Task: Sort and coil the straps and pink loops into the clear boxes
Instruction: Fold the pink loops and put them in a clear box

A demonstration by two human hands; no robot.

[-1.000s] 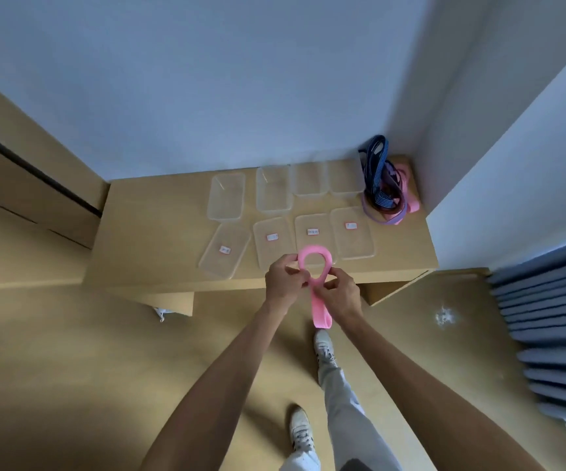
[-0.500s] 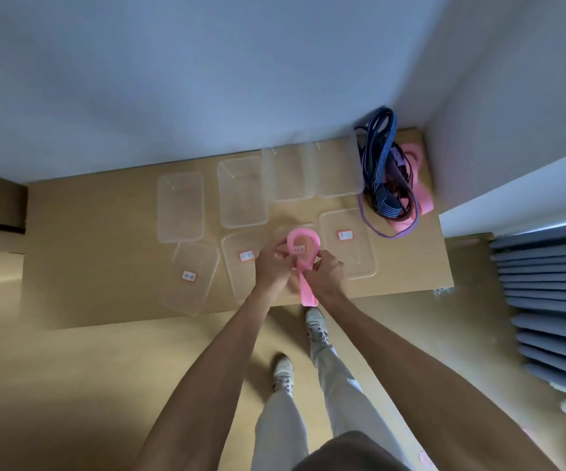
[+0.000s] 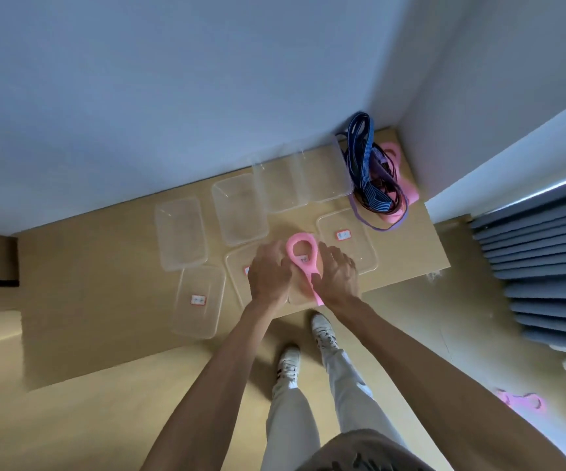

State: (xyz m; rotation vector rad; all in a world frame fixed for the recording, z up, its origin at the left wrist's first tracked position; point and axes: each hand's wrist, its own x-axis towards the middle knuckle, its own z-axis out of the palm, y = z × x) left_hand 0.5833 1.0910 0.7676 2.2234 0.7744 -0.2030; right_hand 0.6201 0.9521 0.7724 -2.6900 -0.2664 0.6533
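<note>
Since the frame half a second before, both hands had been carried forward over the table, and the soft pink figure-eight loop [image 3: 303,258], formerly held at the near edge, was brought above the front row of containers, its lower end trailing down past the table edge between the wrists. That loop was pinched on its left side by the curled fingers of the left hand [image 3: 269,271], while the right hand [image 3: 337,275] was laid against its right side with the fingers curved over it; whether the right thumb was closed on it could not be told. A low light-wood table [image 3: 87,283] was set into a corner of pale blue-grey walls, over a floor of similar wood tone, and grey slatted folds [image 3: 543,266] were seen at the right. Four deep clear plastic boxes [image 3: 239,209] were ranged along the wall, and shallow clear rectangular lids or trays [image 3: 198,300] bearing small white, red-edged labels [image 3: 343,235] lay in front; the writing on the labels was too small to be read. A tangled heap of dark blue striped straps, purple bands and pink loops [image 3: 373,178] was piled at the far right corner. A pink smudge [image 3: 521,401] was visible on the floor at the right.
</note>
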